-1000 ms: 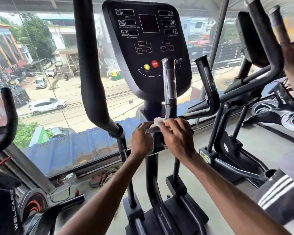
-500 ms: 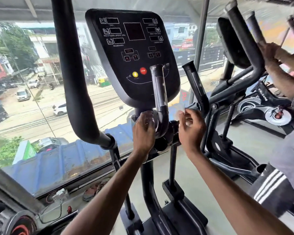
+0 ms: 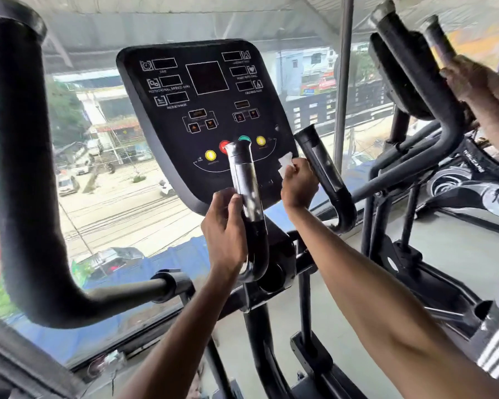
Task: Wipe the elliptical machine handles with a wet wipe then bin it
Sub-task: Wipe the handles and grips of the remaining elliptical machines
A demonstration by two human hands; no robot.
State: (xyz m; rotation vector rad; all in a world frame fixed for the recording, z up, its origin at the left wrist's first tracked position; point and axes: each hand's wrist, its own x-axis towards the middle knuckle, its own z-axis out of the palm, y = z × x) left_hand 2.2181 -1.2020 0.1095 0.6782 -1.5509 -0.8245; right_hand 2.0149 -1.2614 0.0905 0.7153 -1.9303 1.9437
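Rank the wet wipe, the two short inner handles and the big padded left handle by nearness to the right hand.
1. Wet wipe, pinched in the right hand.
2. Right inner handle, just right of it.
3. Left inner handle, held by the left hand.
4. Padded left handle, far left.

the console (image 3: 208, 110) stands straight ahead of me. just before its lower edge rises the left grip (image 3: 244, 180), my left hand (image 3: 225, 234) wrapped round its lower part; the right grip (image 3: 323, 174) rises off the console's lower right corner. my right hand (image 3: 298, 187) sits between the grips, pinching the wet wipe (image 3: 285, 164) before the console's lower right face. the long swing arm (image 3: 26, 168) stands far left of the console, a neighbouring machine (image 3: 415, 82) to its right, the window (image 3: 113, 197) behind it.
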